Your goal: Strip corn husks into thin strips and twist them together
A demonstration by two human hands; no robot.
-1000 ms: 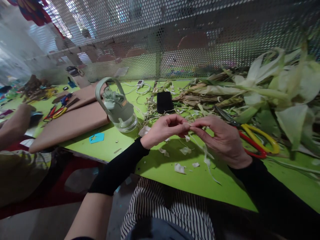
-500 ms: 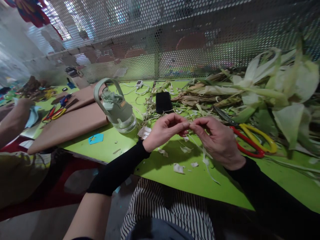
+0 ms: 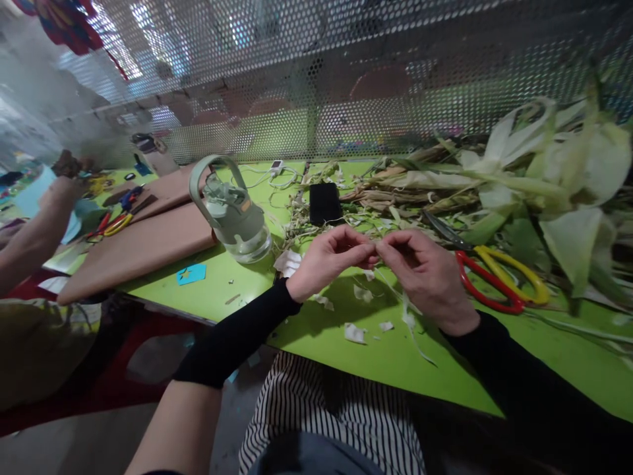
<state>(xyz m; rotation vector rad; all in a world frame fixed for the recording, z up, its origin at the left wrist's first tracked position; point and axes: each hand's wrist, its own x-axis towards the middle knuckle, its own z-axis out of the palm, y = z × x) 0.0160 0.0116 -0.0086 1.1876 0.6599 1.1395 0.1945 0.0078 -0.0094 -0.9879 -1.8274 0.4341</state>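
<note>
My left hand (image 3: 330, 258) and my right hand (image 3: 425, 274) meet fingertip to fingertip just above the green table (image 3: 237, 280). Both are closed in a pinch on a thin pale strip of corn husk (image 3: 401, 298), which trails down and to the right from under my right hand. Small torn husk scraps (image 3: 356, 332) lie on the table below the hands. Red and yellow scissors (image 3: 494, 277) rest just right of my right hand.
A heap of corn husks (image 3: 534, 178) fills the right back. A black phone (image 3: 325, 202) and a green-handled bottle (image 3: 232, 211) sit behind my left hand. Brown boards (image 3: 143, 244) lie at left, where another person's arm (image 3: 34, 231) holds blue paper. A perforated metal screen (image 3: 316, 72) stands behind.
My hands stayed pinched together on the strip, shifting only slightly. The other person's hand at far left rose and lifted a light blue sheet.
</note>
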